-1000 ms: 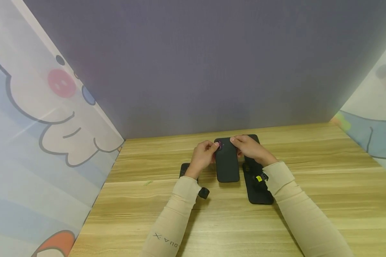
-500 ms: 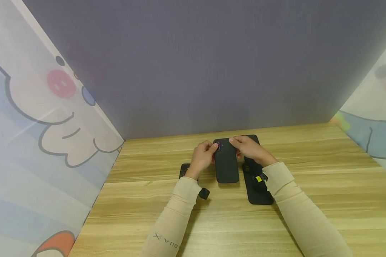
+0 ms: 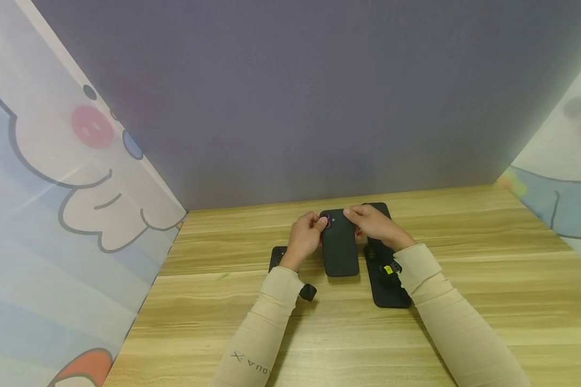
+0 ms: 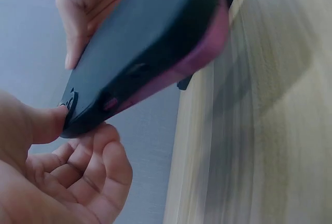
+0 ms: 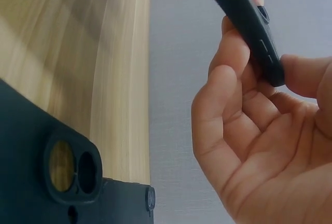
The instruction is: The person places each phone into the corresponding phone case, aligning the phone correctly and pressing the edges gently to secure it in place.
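Both hands hold a phone case point(image 3: 340, 247), black and back side up, above the table. A pink phone point(image 4: 207, 45) shows along the case's lower edge in the left wrist view. My left hand point(image 3: 305, 238) pinches the corner by the camera cutout, thumb on top and fingers curled beneath. At the opposite top corner, my right hand point(image 3: 374, 222) pinches with its thumb on the back and fingers underneath. Right of it lies another black phone case point(image 5: 31, 146); wood shows through its camera hole. How far the phone sits inside the held case is hidden.
One more black phone or case point(image 3: 380, 207) lies behind the right hand. A dark phone-shaped item point(image 3: 277, 256) is partly covered by the left wrist. The wooden table point(image 3: 339, 333) meets a grey panel point(image 3: 319, 107) at the back, with cartoon-printed walls at both sides.
The held case and phone have shifted very slightly left and towards me, with a small change in tilt. Both hands keep the same grip.
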A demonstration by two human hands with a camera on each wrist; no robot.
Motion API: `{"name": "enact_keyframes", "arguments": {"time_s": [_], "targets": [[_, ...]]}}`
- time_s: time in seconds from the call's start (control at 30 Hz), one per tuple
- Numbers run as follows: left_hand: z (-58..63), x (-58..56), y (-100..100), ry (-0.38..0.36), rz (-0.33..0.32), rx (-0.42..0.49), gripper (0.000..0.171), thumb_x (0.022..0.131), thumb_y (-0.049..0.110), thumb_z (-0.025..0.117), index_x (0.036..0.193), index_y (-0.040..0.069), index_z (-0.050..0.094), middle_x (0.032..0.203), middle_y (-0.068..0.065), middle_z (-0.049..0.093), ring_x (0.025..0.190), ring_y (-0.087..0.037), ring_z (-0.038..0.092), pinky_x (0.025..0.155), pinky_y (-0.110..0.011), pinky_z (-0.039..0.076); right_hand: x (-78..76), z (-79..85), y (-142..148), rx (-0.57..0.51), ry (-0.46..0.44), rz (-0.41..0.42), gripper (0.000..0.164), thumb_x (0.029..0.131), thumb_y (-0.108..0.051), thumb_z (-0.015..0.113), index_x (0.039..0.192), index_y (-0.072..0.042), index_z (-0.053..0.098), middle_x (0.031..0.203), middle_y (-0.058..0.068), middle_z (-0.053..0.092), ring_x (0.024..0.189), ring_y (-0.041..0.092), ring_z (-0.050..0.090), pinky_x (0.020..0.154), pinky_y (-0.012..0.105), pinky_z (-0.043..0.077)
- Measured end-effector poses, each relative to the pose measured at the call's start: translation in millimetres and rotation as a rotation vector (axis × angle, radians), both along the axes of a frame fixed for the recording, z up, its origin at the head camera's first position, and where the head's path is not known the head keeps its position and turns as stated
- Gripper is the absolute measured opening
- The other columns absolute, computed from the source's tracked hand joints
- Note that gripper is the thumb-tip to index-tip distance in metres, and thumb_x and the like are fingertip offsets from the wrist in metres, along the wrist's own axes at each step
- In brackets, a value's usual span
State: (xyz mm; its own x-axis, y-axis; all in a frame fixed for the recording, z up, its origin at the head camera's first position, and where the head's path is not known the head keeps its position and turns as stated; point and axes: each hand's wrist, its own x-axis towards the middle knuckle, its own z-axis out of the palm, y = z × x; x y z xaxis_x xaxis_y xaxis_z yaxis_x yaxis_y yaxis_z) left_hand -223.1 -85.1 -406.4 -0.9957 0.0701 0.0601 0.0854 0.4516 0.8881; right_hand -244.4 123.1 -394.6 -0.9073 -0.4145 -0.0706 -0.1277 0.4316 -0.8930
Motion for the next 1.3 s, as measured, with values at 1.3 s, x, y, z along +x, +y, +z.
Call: {"name": "enact_keyframes", "arguments": {"time_s": [1.3], "targets": [[-3.0,-3.3,-0.1,-0.043,-0.044,0.194,0.027,0.104,0.026,0.061,0.084,0.008,0.059,0.069,0.0,0.052,0.064,-0.026,0.055,0.065,-0.045,0.054,-3.7,-1.8,3.3,0.002,-0.002,0.0,0.04,0.113,-0.033,0.04,0.111,0.001,0.062,0.075,0.006,0.058,0.068,0.028,0.057,0.065,0.039,0.051]]}}
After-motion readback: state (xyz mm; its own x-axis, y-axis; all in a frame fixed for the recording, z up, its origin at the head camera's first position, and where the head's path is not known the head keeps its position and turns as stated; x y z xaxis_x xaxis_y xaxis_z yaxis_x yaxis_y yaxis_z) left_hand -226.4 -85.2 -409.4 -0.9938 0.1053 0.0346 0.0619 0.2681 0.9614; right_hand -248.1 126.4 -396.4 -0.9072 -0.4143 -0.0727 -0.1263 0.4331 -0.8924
